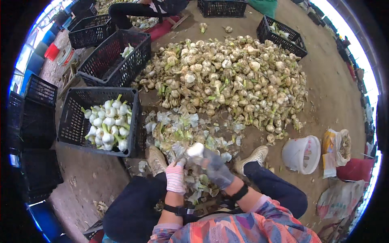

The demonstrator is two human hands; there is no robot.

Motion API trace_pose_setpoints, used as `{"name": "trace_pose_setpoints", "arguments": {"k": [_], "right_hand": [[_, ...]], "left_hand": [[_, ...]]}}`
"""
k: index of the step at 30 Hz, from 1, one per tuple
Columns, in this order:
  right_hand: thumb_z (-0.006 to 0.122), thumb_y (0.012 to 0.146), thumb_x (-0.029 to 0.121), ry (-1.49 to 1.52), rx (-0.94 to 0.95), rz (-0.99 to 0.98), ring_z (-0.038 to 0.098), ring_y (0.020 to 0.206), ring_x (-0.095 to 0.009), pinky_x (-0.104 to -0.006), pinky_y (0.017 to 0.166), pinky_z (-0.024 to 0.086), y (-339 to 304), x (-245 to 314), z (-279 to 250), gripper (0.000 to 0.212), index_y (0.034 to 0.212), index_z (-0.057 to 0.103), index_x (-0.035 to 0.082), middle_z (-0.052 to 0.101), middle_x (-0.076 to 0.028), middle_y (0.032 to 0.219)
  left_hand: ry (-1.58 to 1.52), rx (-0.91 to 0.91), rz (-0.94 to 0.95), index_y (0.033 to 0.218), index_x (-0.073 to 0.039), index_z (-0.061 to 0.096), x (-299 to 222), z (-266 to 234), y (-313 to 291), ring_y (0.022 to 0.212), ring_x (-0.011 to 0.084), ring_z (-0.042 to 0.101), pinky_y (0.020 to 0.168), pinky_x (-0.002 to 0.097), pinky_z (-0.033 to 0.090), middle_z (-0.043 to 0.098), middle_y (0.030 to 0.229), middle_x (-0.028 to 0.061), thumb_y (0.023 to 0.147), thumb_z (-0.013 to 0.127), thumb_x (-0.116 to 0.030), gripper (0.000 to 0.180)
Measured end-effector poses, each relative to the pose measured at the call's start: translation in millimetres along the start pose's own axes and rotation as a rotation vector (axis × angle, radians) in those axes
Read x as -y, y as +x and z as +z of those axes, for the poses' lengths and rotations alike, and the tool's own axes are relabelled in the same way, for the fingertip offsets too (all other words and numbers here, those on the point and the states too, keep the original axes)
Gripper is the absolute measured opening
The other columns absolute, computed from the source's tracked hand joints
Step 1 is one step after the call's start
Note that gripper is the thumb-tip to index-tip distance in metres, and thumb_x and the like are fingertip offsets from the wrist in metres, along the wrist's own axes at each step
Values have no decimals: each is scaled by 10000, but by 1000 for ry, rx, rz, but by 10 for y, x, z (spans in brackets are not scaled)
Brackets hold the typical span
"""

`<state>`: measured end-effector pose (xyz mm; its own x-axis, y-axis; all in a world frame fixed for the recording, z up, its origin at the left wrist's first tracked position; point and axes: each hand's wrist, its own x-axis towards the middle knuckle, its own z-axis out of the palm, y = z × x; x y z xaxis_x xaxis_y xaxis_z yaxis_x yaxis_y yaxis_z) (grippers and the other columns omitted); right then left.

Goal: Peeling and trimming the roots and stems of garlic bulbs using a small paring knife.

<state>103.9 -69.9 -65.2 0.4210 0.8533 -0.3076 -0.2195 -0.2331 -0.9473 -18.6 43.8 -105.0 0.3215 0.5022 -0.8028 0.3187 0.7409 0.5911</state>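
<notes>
Both gloved hands — left hand (pixel 176 177), right hand (pixel 216 169) — clasped around one white garlic bulb (pixel 195 150).

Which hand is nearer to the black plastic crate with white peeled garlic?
Left. The left hand is just right of and below the black plastic crate; the right hand is farther right.

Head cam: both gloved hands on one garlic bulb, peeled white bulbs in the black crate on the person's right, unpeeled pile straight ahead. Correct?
One thing is off: the black crate with the peeled white bulbs sits on the person's left, not right, as the head view shows. The rest stands: the left hand and right hand, both gloved, are on one garlic bulb, and the unpeeled pile lies straight ahead.
</notes>
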Motion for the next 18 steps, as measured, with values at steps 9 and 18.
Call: {"name": "trace_pose_setpoints", "arguments": {"k": [9, 18], "right_hand": [[610, 885, 265, -1123, -95, -333, 497, 1201, -367, -401, 1016, 422, 1637, 631, -36, 578, 1410, 418, 120, 418, -185, 1425], [595, 804, 138, -1934, -13, -270, 508, 1168, -366, -423, 884, 481, 3006, 469, -951, 276, 1072, 651, 105, 528, -170, 1291]], "left_hand": [[100, -6, 110, 1132, -11, 599, 64, 17, 220, 784, 190, 595, 724, 298, 485, 652, 925, 75, 821, 604, -72, 317], [118, 69, 93, 1079, -1, 627, 49, 99, 308, 821, 150, 583, 745, 289, 477, 663, 961, 60, 860, 629, -97, 239]]}}
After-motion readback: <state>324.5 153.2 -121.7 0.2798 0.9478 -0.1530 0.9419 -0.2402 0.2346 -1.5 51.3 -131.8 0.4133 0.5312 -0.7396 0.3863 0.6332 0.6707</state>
